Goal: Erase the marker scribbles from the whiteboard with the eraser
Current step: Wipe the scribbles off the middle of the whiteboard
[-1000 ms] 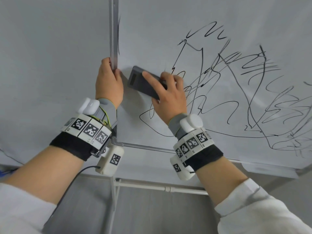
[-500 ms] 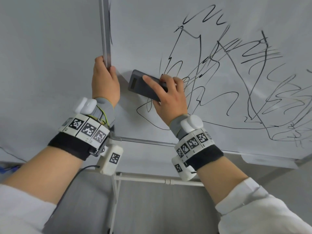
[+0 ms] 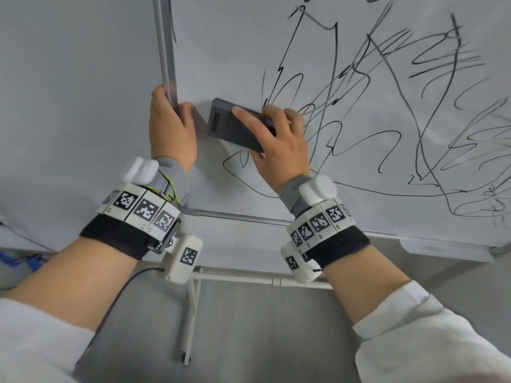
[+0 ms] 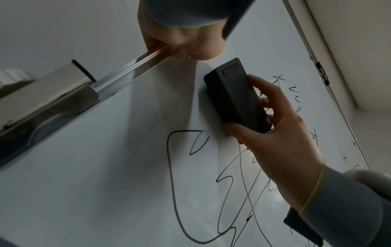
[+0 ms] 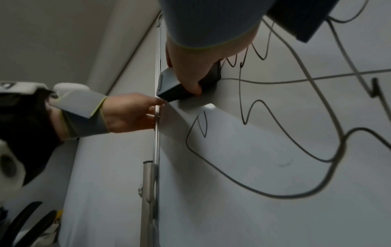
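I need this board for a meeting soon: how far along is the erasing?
Barely started. Done: only a small clean patch beside the eraser, near the whiteboard frame's left edge. In hand: the right hand presses the eraser against the board while the left hand grips the frame. Left: nearly all the scribbles, spreading rightwards.

Head view bright and even with blurred edges; both wrist views dim, shadowed, wide-angle warped.

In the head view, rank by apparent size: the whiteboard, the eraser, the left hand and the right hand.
1. whiteboard, by far the largest, running out of frame.
2-3. right hand and left hand: they look alike, so I won't rank them.
4. eraser, smallest, though the right hand partly covers it.
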### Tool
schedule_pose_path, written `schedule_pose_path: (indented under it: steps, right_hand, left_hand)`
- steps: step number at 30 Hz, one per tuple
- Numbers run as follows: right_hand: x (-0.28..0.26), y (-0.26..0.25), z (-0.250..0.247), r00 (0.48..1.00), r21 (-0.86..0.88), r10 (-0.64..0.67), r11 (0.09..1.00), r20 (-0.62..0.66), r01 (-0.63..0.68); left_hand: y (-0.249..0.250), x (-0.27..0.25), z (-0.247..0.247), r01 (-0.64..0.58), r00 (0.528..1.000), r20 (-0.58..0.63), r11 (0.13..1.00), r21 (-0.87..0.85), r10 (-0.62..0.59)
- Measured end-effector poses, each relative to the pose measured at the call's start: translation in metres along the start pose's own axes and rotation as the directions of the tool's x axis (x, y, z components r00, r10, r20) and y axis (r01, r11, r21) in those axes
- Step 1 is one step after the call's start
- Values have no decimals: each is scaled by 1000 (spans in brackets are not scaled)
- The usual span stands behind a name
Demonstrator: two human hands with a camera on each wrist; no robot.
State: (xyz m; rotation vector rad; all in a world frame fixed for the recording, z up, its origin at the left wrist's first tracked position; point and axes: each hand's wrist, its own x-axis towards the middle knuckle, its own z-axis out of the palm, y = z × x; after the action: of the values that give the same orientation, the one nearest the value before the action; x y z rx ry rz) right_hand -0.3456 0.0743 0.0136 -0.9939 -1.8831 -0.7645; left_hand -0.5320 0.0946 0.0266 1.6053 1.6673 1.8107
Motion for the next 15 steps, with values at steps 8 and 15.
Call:
schedule_pose_path:
  steps: [8, 15]
  right_hand:
    - [-44, 0, 21, 993, 1, -46, 999, 110, 46]
    - [-26, 4, 16, 1000, -12, -19, 1000, 19, 19]
  left_hand:
    - [-10, -6, 2, -10, 1000, 18, 1000, 2, 10]
    - [-20, -16, 7, 8, 1000, 18, 1000, -26, -7]
